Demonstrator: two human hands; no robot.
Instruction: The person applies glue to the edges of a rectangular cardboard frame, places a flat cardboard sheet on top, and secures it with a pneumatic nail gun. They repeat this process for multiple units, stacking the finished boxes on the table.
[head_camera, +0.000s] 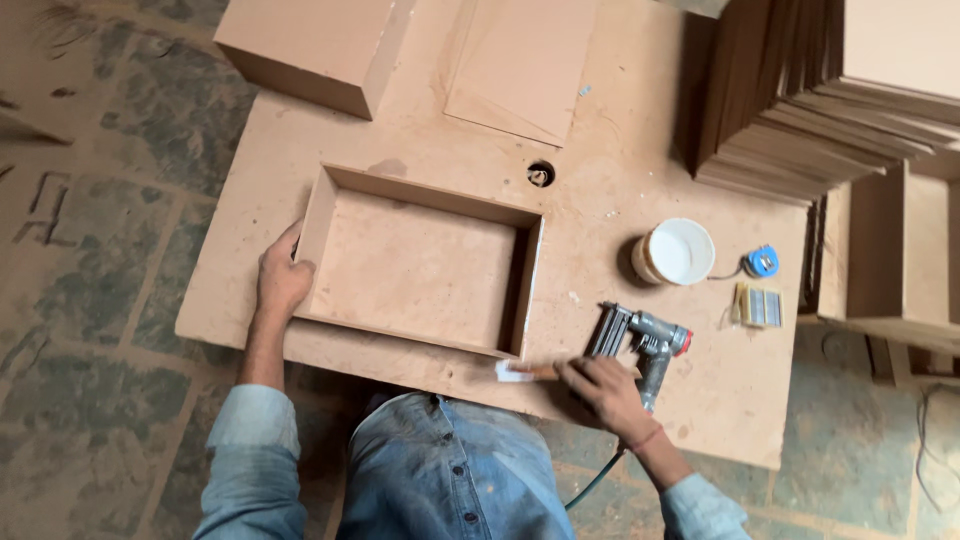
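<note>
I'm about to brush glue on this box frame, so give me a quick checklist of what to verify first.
1. Left hand steadies the box frame: ok, it grips the left wall.
2. Brush in right hand: ok.
3. Brush loaded with glue: cannot tell.
4. White tub open beside the frame: ok.
5. Nail gun clear of the frame: ok, it lies apart, by the right hand.

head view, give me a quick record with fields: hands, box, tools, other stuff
left hand: left hand grips the left wall of the open box
right hand: right hand holds a glue brush, white tip near the box's front right corner
box: shallow, open top, flat on the board
tools: nail gun by the right hand
other: white tub, tape measure, panel stack
</note>
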